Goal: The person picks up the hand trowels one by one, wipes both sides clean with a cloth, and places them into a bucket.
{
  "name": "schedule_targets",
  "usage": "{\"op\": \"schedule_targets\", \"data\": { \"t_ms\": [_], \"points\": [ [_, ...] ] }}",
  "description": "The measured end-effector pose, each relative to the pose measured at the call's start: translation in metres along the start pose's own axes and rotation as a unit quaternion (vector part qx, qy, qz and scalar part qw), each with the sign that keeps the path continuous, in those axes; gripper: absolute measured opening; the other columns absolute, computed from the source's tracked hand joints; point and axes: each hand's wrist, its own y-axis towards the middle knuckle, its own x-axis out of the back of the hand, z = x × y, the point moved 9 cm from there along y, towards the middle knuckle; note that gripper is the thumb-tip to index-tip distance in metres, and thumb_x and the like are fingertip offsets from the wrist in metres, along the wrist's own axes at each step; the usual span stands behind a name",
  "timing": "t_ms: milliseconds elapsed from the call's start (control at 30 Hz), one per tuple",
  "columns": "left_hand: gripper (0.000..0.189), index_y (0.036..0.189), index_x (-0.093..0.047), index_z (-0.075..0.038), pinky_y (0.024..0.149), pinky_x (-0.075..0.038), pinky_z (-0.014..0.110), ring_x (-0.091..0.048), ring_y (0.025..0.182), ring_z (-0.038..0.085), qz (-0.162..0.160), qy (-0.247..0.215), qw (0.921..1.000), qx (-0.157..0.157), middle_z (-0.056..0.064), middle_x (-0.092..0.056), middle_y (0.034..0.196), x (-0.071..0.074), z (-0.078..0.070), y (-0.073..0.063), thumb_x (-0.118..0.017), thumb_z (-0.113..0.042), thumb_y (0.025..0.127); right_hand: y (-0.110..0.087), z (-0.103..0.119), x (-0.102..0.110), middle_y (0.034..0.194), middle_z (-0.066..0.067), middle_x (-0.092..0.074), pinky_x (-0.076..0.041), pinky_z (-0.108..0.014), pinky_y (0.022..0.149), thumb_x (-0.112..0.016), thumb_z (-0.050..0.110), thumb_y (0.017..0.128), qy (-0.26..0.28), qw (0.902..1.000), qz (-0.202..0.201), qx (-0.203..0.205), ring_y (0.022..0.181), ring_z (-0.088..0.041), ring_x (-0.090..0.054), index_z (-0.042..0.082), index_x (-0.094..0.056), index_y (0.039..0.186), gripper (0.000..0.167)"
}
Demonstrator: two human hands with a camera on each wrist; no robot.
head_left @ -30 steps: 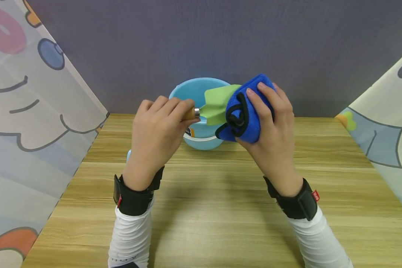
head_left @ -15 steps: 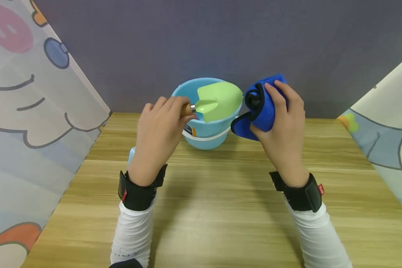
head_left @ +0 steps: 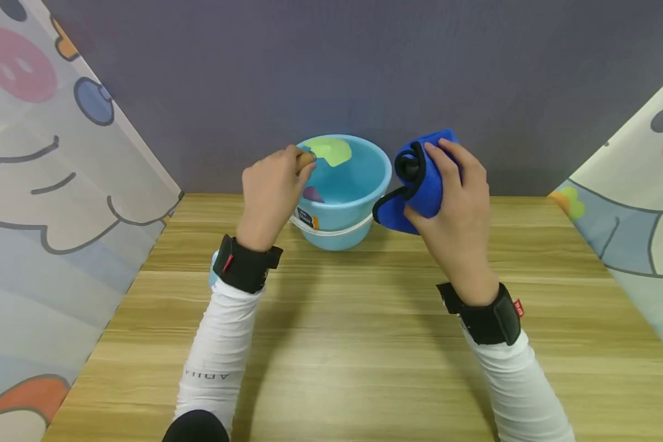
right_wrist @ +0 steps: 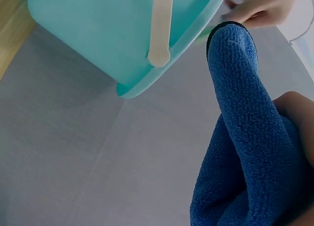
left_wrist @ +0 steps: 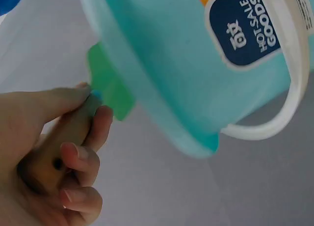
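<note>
My left hand (head_left: 269, 195) grips the wooden handle of a small hand trowel (head_left: 331, 150). Its light green blade lies over the back left of the mouth of a light blue bucket (head_left: 349, 215). In the left wrist view, fingers and thumb wrap the trowel handle (left_wrist: 64, 143), and the bucket rim partly hides the blade. To the right of the bucket, my right hand (head_left: 460, 212) holds a bunched blue towel (head_left: 434, 191) with black edging, one corner hanging down. The towel's fuzzy pile (right_wrist: 245, 118) fills much of the right wrist view.
A purple piece (head_left: 312, 194) shows inside the bucket. The bucket's white carrying handle (head_left: 336, 232) hangs down at its front. A light blue object (head_left: 213, 270) is mostly hidden behind the left wrist. A grey wall (head_left: 331, 67) stands behind the wooden table (head_left: 364, 344).
My left hand has carried the trowel away from the towel, up and left to the bucket's far rim, tilting its blade. My right hand moved right with the towel, then slightly back left.
</note>
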Motion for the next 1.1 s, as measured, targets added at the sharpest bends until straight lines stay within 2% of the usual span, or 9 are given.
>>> {"op": "schedule_targets", "data": {
  "t_ms": [100,200,333,433,567,700,800,967,1100],
  "points": [
    [0.026,0.103,-0.071,-0.011,0.051,-0.039,0.034,-0.058,0.061,0.025,0.053,0.000,0.9985,-0.010,0.006,-0.064,0.073,-0.022,-0.004,0.017,-0.062,-0.035,0.102,0.001,-0.002,0.000,0.152,-0.015,-0.047,-0.036,-0.058,0.116,-0.085,0.009,0.079,0.004,1.0000,-0.005,-0.002,0.144,-0.037,-0.042,0.016,-0.051,0.146,0.076],
    [0.019,0.112,-0.072,-0.013,0.060,-0.050,0.039,-0.066,0.072,0.028,0.129,-0.001,0.9915,-0.016,0.007,-0.075,0.089,-0.046,-0.006,0.030,-0.062,-0.026,0.101,0.001,-0.005,0.000,0.152,-0.014,-0.047,-0.035,-0.058,0.116,-0.085,0.009,0.078,0.006,0.9999,-0.009,-0.007,0.144,-0.037,-0.042,0.016,-0.051,0.146,0.076],
    [0.021,0.117,-0.071,-0.014,0.082,-0.054,0.049,-0.068,0.089,0.025,0.247,-0.005,0.9690,0.003,0.005,-0.074,0.109,-0.078,-0.002,0.037,-0.059,-0.020,0.100,-0.001,-0.006,-0.003,0.152,-0.014,-0.047,-0.036,-0.060,0.116,-0.084,0.010,0.079,0.005,0.9999,-0.006,-0.010,0.143,-0.038,-0.043,0.016,-0.050,0.146,0.075],
    [0.017,0.085,-0.064,-0.012,0.069,-0.047,0.036,-0.061,0.073,0.018,0.316,-0.007,0.9484,0.021,0.001,-0.065,0.082,-0.096,0.004,0.036,-0.055,-0.017,0.099,-0.004,-0.005,-0.007,0.152,-0.015,-0.047,-0.037,-0.060,0.115,-0.083,0.011,0.080,0.007,0.9999,-0.002,-0.009,0.143,-0.038,-0.043,0.015,-0.050,0.147,0.075],
    [0.039,0.063,-0.045,-0.017,0.057,-0.028,0.028,-0.047,0.057,0.013,0.370,-0.014,0.9283,0.035,-0.004,-0.043,0.058,-0.108,0.012,0.031,-0.048,-0.022,0.102,-0.005,-0.004,-0.012,0.152,-0.015,-0.046,-0.038,-0.060,0.114,-0.083,0.012,0.081,0.011,0.9999,0.003,-0.010,0.143,-0.039,-0.043,0.016,-0.049,0.147,0.074],
    [0.041,0.085,-0.067,-0.019,0.073,-0.042,0.035,-0.056,0.074,0.015,0.390,-0.026,0.9196,0.042,-0.003,-0.062,0.075,-0.109,0.017,0.024,-0.040,-0.039,0.109,-0.006,-0.005,-0.015,0.152,-0.014,-0.046,-0.037,-0.060,0.114,-0.083,0.011,0.080,0.017,0.9998,0.004,-0.011,0.143,-0.038,-0.042,0.017,-0.050,0.147,0.076],
    [0.045,0.102,-0.070,-0.018,0.080,-0.045,0.041,-0.059,0.084,0.019,0.361,-0.025,0.9320,0.024,0.000,-0.066,0.088,-0.100,0.014,0.023,-0.034,-0.045,0.110,-0.006,-0.006,-0.014,0.152,-0.014,-0.046,-0.036,-0.061,0.114,-0.084,0.009,0.078,0.023,0.9997,0.001,-0.010,0.143,-0.038,-0.042,0.017,-0.050,0.147,0.077],
    [0.041,0.095,-0.061,-0.013,0.077,-0.038,0.039,-0.049,0.073,0.022,0.229,-0.012,0.9733,-0.015,0.003,-0.048,0.075,-0.055,0.008,0.021,-0.034,-0.040,0.111,-0.005,-0.009,-0.008,0.152,-0.015,-0.047,-0.037,-0.061,0.114,-0.085,0.009,0.077,0.020,0.9997,-0.003,-0.010,0.142,-0.040,-0.043,0.016,-0.051,0.146,0.077],
    [0.038,0.089,-0.055,-0.010,0.070,-0.042,0.040,-0.053,0.070,0.024,0.175,0.001,0.9846,0.004,0.004,-0.049,0.072,-0.021,0.023,0.002,-0.037,-0.037,0.110,-0.005,-0.010,-0.007,0.151,-0.013,-0.048,-0.038,-0.062,0.114,-0.085,0.008,0.076,0.026,0.9995,-0.008,-0.017,0.142,-0.039,-0.044,0.017,-0.052,0.145,0.077]
  ]
}}
